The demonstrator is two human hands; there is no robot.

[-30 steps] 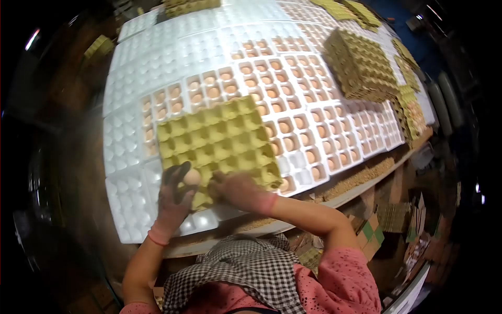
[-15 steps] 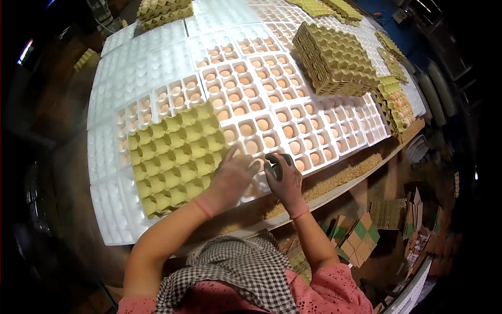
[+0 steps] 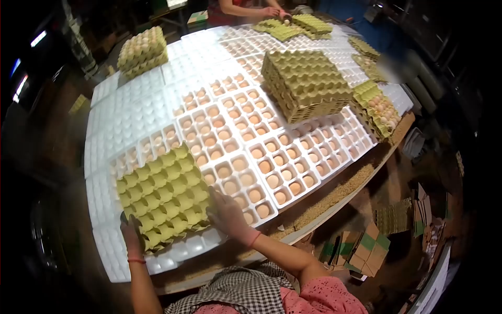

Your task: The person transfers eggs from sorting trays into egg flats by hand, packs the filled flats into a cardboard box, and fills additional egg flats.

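Note:
A yellow-green pulp egg tray (image 3: pixel 163 196) with bare cups lies on the white foam trays at the near left. My left hand (image 3: pixel 132 236) grips its lower left edge, and my right hand (image 3: pixel 231 215) is closed at its right edge, with the fingertips partly hidden. Both hands wear thin gloves that are darkened at the fingers. Beside my right hand, a white foam tray (image 3: pixel 272 205) holds brown eggs (image 3: pixel 263 211) in square cells. More foam trays with eggs (image 3: pixel 272 181) extend to the right.
A tall stack of pulp trays (image 3: pixel 306 86) stands on the egg-filled foam. Farther right are trays of eggs (image 3: pixel 384 110); another egg stack (image 3: pixel 142 47) sits at the back left. Across the table, another person's hands (image 3: pixel 274 12) work. Flattened cartons (image 3: pixel 366 248) lie below the table edge.
Both hands have left the eggs near the front edge and moved left onto opposite sides of the pulp tray. The view has shifted, bringing another person in at the far side.

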